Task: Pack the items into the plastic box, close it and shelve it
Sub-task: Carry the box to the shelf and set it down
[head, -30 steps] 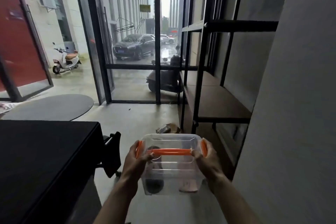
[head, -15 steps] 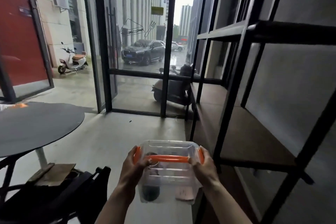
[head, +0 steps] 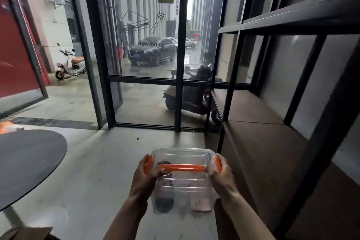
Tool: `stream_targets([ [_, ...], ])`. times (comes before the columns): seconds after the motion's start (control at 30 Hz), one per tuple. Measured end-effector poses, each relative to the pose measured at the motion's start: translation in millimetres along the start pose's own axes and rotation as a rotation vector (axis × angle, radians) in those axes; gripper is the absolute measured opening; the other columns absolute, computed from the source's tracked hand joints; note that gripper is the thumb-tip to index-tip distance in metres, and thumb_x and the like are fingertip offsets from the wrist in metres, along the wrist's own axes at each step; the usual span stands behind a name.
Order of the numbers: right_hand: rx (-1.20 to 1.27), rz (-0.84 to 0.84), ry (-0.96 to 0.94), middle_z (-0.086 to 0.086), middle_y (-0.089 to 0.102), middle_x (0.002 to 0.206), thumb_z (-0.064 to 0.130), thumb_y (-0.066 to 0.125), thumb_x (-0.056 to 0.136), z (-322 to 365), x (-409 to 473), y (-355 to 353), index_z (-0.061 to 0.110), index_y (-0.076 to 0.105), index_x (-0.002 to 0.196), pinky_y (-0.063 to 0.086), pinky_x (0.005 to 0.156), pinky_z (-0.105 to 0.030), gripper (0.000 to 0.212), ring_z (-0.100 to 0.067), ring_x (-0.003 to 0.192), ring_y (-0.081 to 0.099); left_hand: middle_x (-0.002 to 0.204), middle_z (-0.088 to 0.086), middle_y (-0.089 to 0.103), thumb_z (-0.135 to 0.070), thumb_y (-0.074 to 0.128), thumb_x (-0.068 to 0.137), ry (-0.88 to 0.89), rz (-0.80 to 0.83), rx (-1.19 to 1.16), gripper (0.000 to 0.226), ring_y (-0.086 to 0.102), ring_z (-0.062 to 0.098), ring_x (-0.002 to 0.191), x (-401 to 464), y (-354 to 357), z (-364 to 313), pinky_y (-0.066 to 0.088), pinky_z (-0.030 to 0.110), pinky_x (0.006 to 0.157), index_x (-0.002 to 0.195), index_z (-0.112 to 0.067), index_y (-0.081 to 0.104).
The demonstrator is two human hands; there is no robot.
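A clear plastic box [head: 183,179] is held in the air between both hands, above the grey concrete floor [head: 101,161] and just left of a black metal shelf unit [head: 272,119]. The left hand [head: 145,176] is wrapped around the box's left end and the right hand [head: 220,175] around its right end, each covering an orange side latch [head: 147,164]. An orange handle [head: 183,167] is seen lying across the lid from one hand to the other, with the thumbs resting at its ends. The lid is on the box. Through the clear walls, a dark round item [head: 164,203] is seen at the bottom left and a pinkish flat item [head: 200,204] at the bottom right; what they are cannot be told. The brown boards of the shelf unit are seen to the right of the box, at about its level and higher. A dark round surface [head: 29,161] is seen at the left, well apart from the box. Beyond the glass wall [head: 148,64] ahead, a dark scooter [head: 192,95] is parked close to the glass, and a white scooter [head: 69,64] and a black car [head: 152,52] are seen on the wet street
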State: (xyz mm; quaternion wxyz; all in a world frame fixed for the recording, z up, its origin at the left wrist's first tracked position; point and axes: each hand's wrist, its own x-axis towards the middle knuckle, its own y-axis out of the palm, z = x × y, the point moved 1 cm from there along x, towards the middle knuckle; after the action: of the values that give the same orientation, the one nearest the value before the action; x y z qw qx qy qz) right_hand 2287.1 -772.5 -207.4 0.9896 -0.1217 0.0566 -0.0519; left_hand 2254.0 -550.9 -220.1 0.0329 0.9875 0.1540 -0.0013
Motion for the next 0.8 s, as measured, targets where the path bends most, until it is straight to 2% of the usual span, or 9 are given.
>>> stream_targets([
  [0.2,0.034,0.032,-0.007,-0.016,0.042,0.150,0.025,0.064,0.093,17,167,21,0.024,0.027,0.155,0.045,0.107,-0.058,0.072,-0.036,0.131,0.048,0.155,0.009,0.036,-0.044,0.084,0.068,-0.027,-0.012,0.050,0.105,0.043,0.035,0.135,157,46,-4,0.041,0.055,0.107,0.154,-0.026,0.026],
  [0.27,0.049,0.039,-0.017,-0.017,0.039,0.151,0.024,0.063,0.094,29,216,24,0.024,0.024,0.156,0.045,0.105,-0.059,0.073,-0.037,0.131,0.047,0.156,0.009,0.036,-0.041,0.083,0.072,-0.032,-0.017,0.063,0.101,0.042,0.035,0.135,205,63,-13,0.041,0.054,0.106,0.154,-0.027,0.026],
  [0.33,0.061,0.032,-0.034,-0.018,0.040,0.148,0.022,0.060,0.095,40,263,21,0.025,0.022,0.156,0.048,0.102,-0.056,0.071,-0.036,0.125,0.049,0.155,0.008,0.037,-0.047,0.082,0.066,-0.037,0.015,0.059,0.105,0.044,0.033,0.133,251,82,-21,0.042,0.051,0.101,0.154,-0.029,0.026],
  [0.43,0.084,-0.009,-0.016,-0.011,0.047,0.132,0.023,0.059,0.096,49,322,12,0.027,0.024,0.154,0.053,0.080,-0.039,0.068,-0.024,0.103,0.054,0.154,0.007,0.038,-0.050,0.079,0.059,-0.045,0.062,0.095,0.110,0.045,0.033,0.132,309,114,-29,0.043,0.049,0.097,0.154,-0.029,0.026],
  [0.53,0.140,-0.076,-0.012,-0.004,0.047,0.122,0.024,0.057,0.097,55,370,-5,0.030,0.022,0.154,0.052,0.060,-0.023,0.067,-0.012,0.091,0.057,0.153,0.007,0.041,-0.041,0.083,0.068,-0.028,0.100,0.086,0.101,0.047,0.031,0.130,364,154,-32,0.044,0.046,0.095,0.153,-0.028,0.030],
  [0.6,0.152,-0.139,0.012,-0.008,0.047,0.135,0.025,0.058,0.097,53,398,-22,0.031,0.021,0.155,0.058,0.073,-0.032,0.068,-0.022,0.105,0.059,0.151,0.005,0.044,-0.039,0.083,0.068,-0.024,0.160,0.096,0.099,0.049,0.030,0.128,399,186,-27,0.045,0.047,0.096,0.153,-0.027,0.032],
  [0.67,0.128,-0.230,0.022,-0.013,0.041,0.148,0.025,0.059,0.097,49,423,-43,0.029,0.021,0.156,0.053,0.088,-0.042,0.070,-0.029,0.122,0.052,0.150,0.007,0.045,-0.034,0.083,0.072,-0.026,0.242,0.093,0.095,0.051,0.029,0.125,431,222,-20,0.047,0.046,0.096,0.152,-0.027,0.033],
  [0.73,0.131,-0.324,0.043,-0.012,0.038,0.152,0.023,0.060,0.096,44,444,-67,0.025,0.019,0.156,0.049,0.093,-0.042,0.073,-0.029,0.128,0.048,0.149,0.008,0.045,-0.027,0.081,0.077,-0.031,0.335,0.083,0.090,0.051,0.026,0.121,460,262,-16,0.047,0.042,0.092,0.152,-0.028,0.032],
  [0.8,0.126,-0.440,0.096,-0.011,0.042,0.148,0.026,0.063,0.094,38,459,-92,0.021,0.020,0.155,0.049,0.097,-0.046,0.074,-0.030,0.126,0.050,0.148,0.007,0.045,-0.025,0.081,0.077,-0.038,0.433,0.079,0.092,0.051,0.026,0.121,484,305,-10,0.048,0.045,0.096,0.153,-0.029,0.030],
])
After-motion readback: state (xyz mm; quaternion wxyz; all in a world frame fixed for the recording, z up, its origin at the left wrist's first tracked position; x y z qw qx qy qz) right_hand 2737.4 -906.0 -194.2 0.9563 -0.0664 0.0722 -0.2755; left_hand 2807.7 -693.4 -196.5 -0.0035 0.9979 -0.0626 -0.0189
